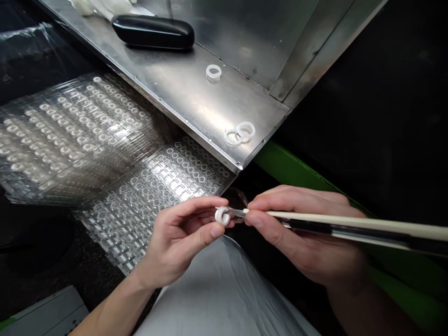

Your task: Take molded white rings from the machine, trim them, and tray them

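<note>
My left hand (178, 238) pinches a small white plastic ring (221, 216) between thumb and fingers. My right hand (294, 224) grips a long, slender tool (332, 223) with a pale shaft and a dark, shiny strip alongside it. Its small metal tip (234, 213) reaches the ring and touches it, partly hidden by my left fingers. Three similar white rings lie apart on the steel shelf: one (213, 73) farther back, and a touching pair (245, 131) near the corner.
Clear plastic trays (70, 135) with rows of white rings are stacked left of my hands, beneath the stainless steel shelf (182, 79). A black glasses case (153, 31) and white cloth (98, 5) lie on the shelf. A green rail (304, 186) runs behind my right hand.
</note>
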The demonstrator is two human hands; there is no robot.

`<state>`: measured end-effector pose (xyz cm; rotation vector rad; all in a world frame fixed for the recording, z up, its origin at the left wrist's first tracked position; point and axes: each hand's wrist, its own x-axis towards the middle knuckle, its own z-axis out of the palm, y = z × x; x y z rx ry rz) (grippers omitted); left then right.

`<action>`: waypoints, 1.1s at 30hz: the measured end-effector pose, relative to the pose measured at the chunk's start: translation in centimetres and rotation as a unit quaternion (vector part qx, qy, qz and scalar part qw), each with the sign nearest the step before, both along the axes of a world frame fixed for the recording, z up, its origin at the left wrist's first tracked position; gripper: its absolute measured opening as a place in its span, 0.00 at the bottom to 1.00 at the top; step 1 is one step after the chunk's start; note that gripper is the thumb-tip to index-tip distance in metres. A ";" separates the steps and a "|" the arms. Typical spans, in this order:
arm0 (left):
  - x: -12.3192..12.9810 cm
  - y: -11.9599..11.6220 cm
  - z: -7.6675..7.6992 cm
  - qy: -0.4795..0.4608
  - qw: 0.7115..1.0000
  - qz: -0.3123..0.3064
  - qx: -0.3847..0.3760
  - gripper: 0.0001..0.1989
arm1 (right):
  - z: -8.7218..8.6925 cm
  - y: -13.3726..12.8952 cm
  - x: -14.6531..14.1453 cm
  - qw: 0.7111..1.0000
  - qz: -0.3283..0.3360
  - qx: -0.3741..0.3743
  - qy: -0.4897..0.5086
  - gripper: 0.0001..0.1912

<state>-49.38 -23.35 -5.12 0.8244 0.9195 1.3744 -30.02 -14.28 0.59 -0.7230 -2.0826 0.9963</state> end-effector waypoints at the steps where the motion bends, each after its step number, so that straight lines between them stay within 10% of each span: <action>1: 0.1 0.0 0.0 0.009 1.000 0.005 0.005 0.15 | -0.1 -0.1 0.1 1.000 -0.006 -0.007 -0.004 0.04; 9: 1.4 0.7 -0.4 0.072 0.997 0.014 0.033 0.15 | -3.1 -2.6 1.0 0.979 -0.129 -0.147 0.061 0.02; 18: 3.8 2.6 -1.9 -0.077 0.992 -0.102 -0.005 0.13 | -5.4 -3.3 5.0 0.791 -0.245 -0.408 0.386 0.10; 23: 5.6 3.3 -1.4 -0.152 0.976 -0.153 -0.019 0.13 | -10.6 -4.4 13.7 0.914 -0.277 -0.276 0.104 0.19; 27: 6.5 3.3 -1.0 -0.164 0.970 -0.176 -0.030 0.13 | -14.4 -5.9 18.9 0.910 -0.367 -0.146 -0.130 0.15; 33: 6.8 2.3 0.8 -0.182 0.963 -0.198 -0.033 0.13 | -9.9 -6.1 16.8 0.920 -0.366 -0.104 -0.094 0.11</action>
